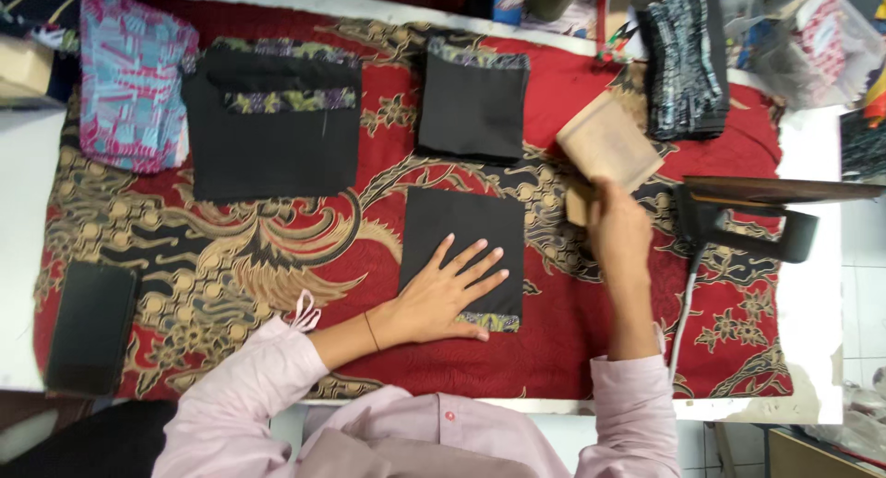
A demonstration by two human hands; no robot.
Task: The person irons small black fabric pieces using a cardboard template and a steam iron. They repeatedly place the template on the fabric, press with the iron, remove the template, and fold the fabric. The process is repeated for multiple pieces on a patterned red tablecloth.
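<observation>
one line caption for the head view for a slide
Left hand flat on black fabric piece, right hand holding wooden block.

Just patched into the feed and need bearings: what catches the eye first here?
The red and gold patterned cloth covering the table dominates. At its centre the left hand lies flat on a black fabric piece, while the right hand holds a wooden block just right of it. An iron sits at the right edge.

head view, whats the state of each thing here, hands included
left hand: flat, fingers spread, pressing on black fabric piece
black fabric piece: lying flat, patterned trim at near edge
right hand: gripping wooden block
wooden block: lifted, tilted
iron: resting on the table, not held
folded fabric stack: piled, untouched
</observation>
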